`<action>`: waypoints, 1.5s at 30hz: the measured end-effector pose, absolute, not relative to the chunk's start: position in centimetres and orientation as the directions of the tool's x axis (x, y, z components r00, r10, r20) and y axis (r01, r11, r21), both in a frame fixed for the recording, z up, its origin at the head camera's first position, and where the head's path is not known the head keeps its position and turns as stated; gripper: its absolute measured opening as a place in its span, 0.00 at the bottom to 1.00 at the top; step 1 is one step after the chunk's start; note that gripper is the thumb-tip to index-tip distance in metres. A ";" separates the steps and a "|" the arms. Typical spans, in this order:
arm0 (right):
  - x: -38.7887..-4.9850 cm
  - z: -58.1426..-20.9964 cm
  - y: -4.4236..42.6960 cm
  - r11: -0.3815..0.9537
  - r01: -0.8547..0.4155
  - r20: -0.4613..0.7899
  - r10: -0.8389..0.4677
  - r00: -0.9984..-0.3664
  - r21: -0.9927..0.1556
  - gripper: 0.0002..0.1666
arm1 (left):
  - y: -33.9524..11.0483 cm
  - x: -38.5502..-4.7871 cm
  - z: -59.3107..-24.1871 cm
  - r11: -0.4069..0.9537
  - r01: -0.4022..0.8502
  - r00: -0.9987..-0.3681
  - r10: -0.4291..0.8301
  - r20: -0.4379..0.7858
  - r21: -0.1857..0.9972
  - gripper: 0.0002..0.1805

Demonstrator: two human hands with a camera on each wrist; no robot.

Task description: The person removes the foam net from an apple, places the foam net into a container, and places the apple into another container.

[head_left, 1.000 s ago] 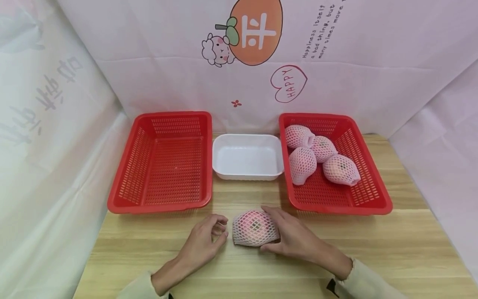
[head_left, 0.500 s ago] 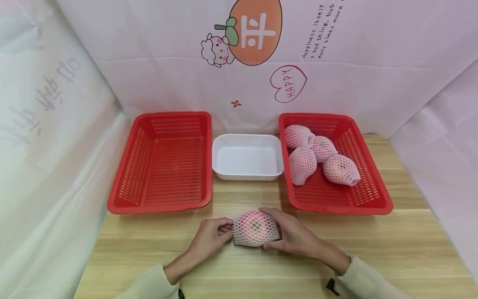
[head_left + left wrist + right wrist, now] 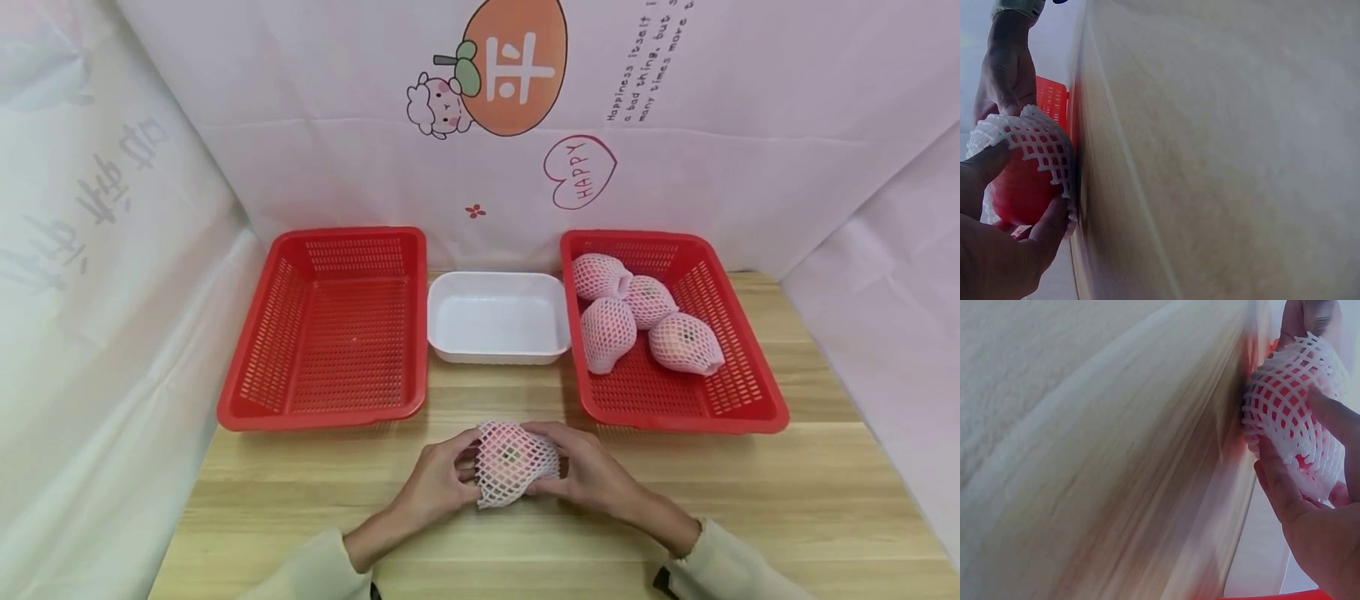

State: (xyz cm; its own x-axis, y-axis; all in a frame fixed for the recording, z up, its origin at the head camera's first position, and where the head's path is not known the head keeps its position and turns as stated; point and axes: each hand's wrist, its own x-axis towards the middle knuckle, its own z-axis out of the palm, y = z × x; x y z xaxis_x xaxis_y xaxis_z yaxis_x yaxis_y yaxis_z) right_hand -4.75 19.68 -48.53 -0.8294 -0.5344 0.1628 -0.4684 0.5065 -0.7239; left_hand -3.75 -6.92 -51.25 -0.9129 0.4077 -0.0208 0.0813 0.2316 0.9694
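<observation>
A red apple [image 3: 1019, 187] in a white foam net [image 3: 510, 467] is held between my hands near the front of the wooden table. My left hand [image 3: 437, 483] grips the net's left edge, thumb and fingers spread across that opening. In the left wrist view, bare red skin shows at this end, where the net stands wide. From the other side, my right hand [image 3: 603, 477] grips the netted apple, thumb in front and fingers behind. The right wrist view shows the net bunched under those fingers [image 3: 1279, 481]. The apple's far side is hidden.
Behind my hands stands a white plastic tray [image 3: 498, 359] between two red baskets. The left basket [image 3: 322, 421] shows its bare mesh floor. Several pink-netted fruits [image 3: 684, 342] lie in the right basket [image 3: 682, 423]. White printed cloth [image 3: 337, 167] closes off the back and sides.
My left hand has come right from beside the apple and taken hold of the net's edge. The net's left end has spread wider and shifted slightly right. My right hand keeps its grip.
</observation>
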 end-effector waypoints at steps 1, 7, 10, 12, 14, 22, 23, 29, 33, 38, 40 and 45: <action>-4.6 -48.5 19.6 0.504 -0.465 0.165 -0.530 -0.832 -0.728 0.44 | -6.9 -3.7 -51.2 0.236 0.093 -0.914 0.405 -0.011 0.967 0.42; -4.0 -47.8 19.2 0.508 -0.469 0.191 -0.506 -0.841 -0.723 0.45 | -6.9 -3.4 -50.4 0.326 0.222 -0.921 0.379 0.088 0.919 0.43; -3.9 -47.3 19.1 0.505 -0.488 0.221 -0.499 -0.838 -0.712 0.46 | -7.0 -3.5 -49.6 0.371 0.280 -0.918 0.372 0.135 0.885 0.44; -3.9 -47.0 19.0 0.502 -0.499 0.238 -0.495 -0.835 -0.706 0.46 | -7.0 -3.6 -49.1 0.382 0.297 -0.917 0.371 0.149 0.875 0.45; -4.0 -46.7 18.9 0.492 -0.522 0.265 -0.500 -0.825 -0.697 0.45 | -6.9 -3.6 -48.7 0.376 0.302 -0.913 0.378 0.153 0.876 0.46; -4.2 -45.8 18.6 0.405 -0.578 0.343 -0.517 -0.784 -0.708 0.44 | -7.1 -3.7 -47.3 0.360 0.381 -0.888 0.399 0.229 0.851 0.47; -4.3 -45.7 18.6 0.400 -0.583 0.352 -0.516 -0.781 -0.707 0.44 | -7.1 -3.7 -47.2 0.354 0.379 -0.889 0.397 0.229 0.855 0.46; -4.5 -44.9 18.8 0.424 -0.593 0.360 -0.510 -0.781 -0.685 0.41 | -7.2 -3.8 -46.4 0.309 0.308 -0.904 0.391 0.176 0.900 0.46; -4.6 -44.5 18.9 0.436 -0.575 0.343 -0.503 -0.793 -0.692 0.39 | -7.3 -3.8 -46.2 0.276 0.269 -0.911 0.384 0.151 0.923 0.47; -4.6 -44.3 18.7 0.403 -0.562 0.355 -0.482 -0.801 -0.722 0.32 | -7.7 -3.7 -45.7 0.279 0.251 -0.920 0.368 0.138 0.927 0.47; -4.6 -44.2 18.6 0.382 -0.577 0.382 -0.475 -0.793 -0.722 0.30 | -7.8 -3.6 -45.4 0.288 0.241 -0.924 0.359 0.129 0.927 0.47; -4.8 -44.0 18.5 0.357 -0.650 0.479 -0.461 -0.747 -0.670 0.26 | -8.0 -3.5 -45.0 0.254 0.206 -0.926 0.364 0.104 0.945 0.50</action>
State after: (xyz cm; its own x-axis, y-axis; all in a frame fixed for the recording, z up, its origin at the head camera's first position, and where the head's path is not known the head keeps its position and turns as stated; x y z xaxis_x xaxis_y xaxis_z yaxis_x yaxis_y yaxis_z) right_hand -4.78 18.50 -43.97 -0.7471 -0.4608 0.4791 -0.6504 0.3575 -0.6702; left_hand -3.54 -8.05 -44.97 -0.9256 0.3639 0.1039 0.2059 0.2539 0.9451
